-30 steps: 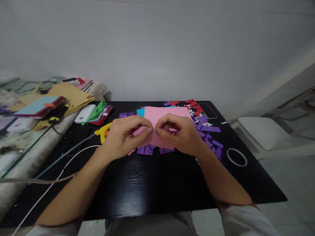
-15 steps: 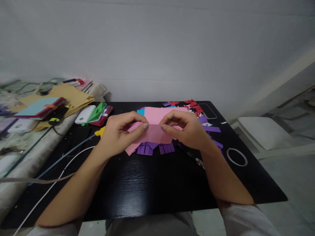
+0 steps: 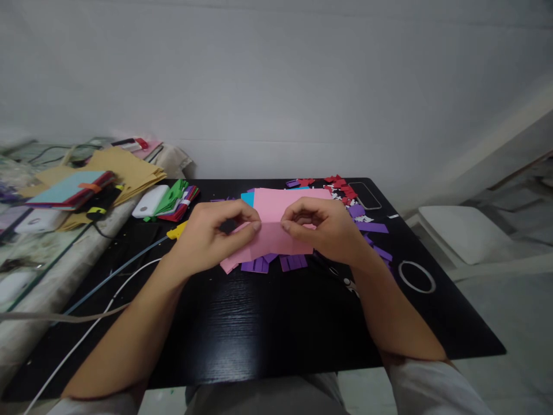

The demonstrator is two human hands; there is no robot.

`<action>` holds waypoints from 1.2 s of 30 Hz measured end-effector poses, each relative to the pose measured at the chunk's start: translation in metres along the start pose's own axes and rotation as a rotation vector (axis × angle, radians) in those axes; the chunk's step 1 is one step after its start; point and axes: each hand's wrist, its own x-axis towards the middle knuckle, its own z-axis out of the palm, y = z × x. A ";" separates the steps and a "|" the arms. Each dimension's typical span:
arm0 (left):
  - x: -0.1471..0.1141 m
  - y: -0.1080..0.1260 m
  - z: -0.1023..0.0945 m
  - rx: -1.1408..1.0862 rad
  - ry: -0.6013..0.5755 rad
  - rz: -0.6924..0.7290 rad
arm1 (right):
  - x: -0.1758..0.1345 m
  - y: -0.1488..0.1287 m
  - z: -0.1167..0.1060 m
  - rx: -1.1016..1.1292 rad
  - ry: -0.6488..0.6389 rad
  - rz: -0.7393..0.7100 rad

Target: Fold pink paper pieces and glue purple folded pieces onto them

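Note:
Between my two hands is a sheet of pink paper (image 3: 276, 237), pinched along its upper edge. My left hand (image 3: 220, 230) grips it with thumb and forefinger, and my right hand (image 3: 322, 227) pinches the same edge a short way to the right. Behind it lies more pink paper (image 3: 276, 202), and a bit of blue paper (image 3: 247, 199) shows at its left. Purple paper pieces (image 3: 256, 265) with slits stick out below the pink sheet. Close to my right wrist lies a pair of scissors (image 3: 349, 284), partly hidden by the arm.
Red paper scraps (image 3: 343, 187) and purple strips (image 3: 374, 227) lie at the back right, near a white ring (image 3: 417, 276). To the left are a yellow glue gun (image 3: 176, 231) with a cable, folded coloured papers (image 3: 177, 202) and brown envelopes (image 3: 125, 173). A white stool (image 3: 453, 230) stands to the right.
The held pink sheet has tilted slightly, with more of its face showing lower down. Both hands have shifted only a little and keep their pinch.

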 end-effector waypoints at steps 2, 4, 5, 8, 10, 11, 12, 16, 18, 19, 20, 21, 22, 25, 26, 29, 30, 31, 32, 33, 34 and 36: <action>0.000 -0.001 -0.003 -0.025 0.005 -0.032 | 0.001 0.001 -0.001 0.006 0.019 0.004; 0.001 -0.001 -0.004 -0.043 0.012 -0.058 | 0.002 0.002 -0.002 0.023 0.023 0.014; 0.001 -0.001 -0.005 -0.048 0.016 -0.065 | 0.003 0.003 -0.003 0.035 0.028 0.019; 0.001 -0.003 -0.006 -0.056 0.045 -0.081 | 0.004 0.006 -0.006 0.080 0.048 0.031; 0.002 -0.003 -0.006 -0.056 0.073 -0.083 | 0.005 0.007 -0.008 0.092 0.054 0.029; 0.002 -0.003 -0.007 -0.056 0.082 -0.083 | 0.005 0.007 -0.008 0.091 0.056 0.026; 0.002 -0.003 -0.007 -0.056 0.088 -0.082 | 0.005 0.007 -0.009 0.086 0.059 0.024; 0.002 -0.002 -0.006 -0.077 0.104 -0.096 | 0.006 0.006 -0.008 0.065 0.116 0.028; 0.003 -0.002 -0.006 -0.102 0.119 -0.120 | 0.006 0.005 -0.008 0.078 0.147 0.026; 0.003 -0.002 -0.005 -0.117 0.123 -0.133 | 0.006 0.005 -0.009 0.090 0.156 0.024; 0.003 -0.003 -0.005 -0.132 0.126 -0.142 | 0.006 0.005 -0.009 0.098 0.160 0.023; 0.003 -0.003 -0.004 -0.143 0.130 -0.145 | 0.006 0.005 -0.010 0.102 0.155 0.024; 0.003 -0.004 -0.003 -0.148 0.132 -0.143 | 0.005 0.005 -0.011 0.100 0.140 0.023; 0.003 -0.004 0.000 -0.122 0.123 -0.114 | 0.003 0.002 -0.011 0.020 0.049 -0.017; 0.002 -0.003 0.002 -0.102 0.111 -0.095 | 0.002 0.001 -0.010 -0.028 0.017 -0.038; 0.000 -0.001 0.008 -0.045 0.093 -0.034 | 0.000 -0.002 -0.004 -0.154 -0.023 -0.091; -0.001 -0.001 0.010 -0.042 0.109 -0.026 | 0.000 -0.003 -0.003 -0.169 -0.015 -0.101; -0.001 0.000 0.011 -0.050 0.134 -0.030 | 0.000 -0.003 -0.002 -0.174 0.001 -0.109; -0.002 -0.001 0.013 -0.066 0.159 -0.043 | 0.000 -0.002 -0.001 -0.173 0.026 -0.116; -0.003 -0.001 0.014 -0.083 0.179 -0.060 | 0.001 -0.002 -0.001 -0.168 0.050 -0.120; -0.003 -0.002 0.014 -0.096 0.191 -0.075 | 0.001 -0.001 -0.001 -0.162 0.069 -0.120; -0.003 -0.002 0.014 -0.089 0.188 -0.082 | 0.001 -0.001 -0.002 -0.160 0.082 -0.114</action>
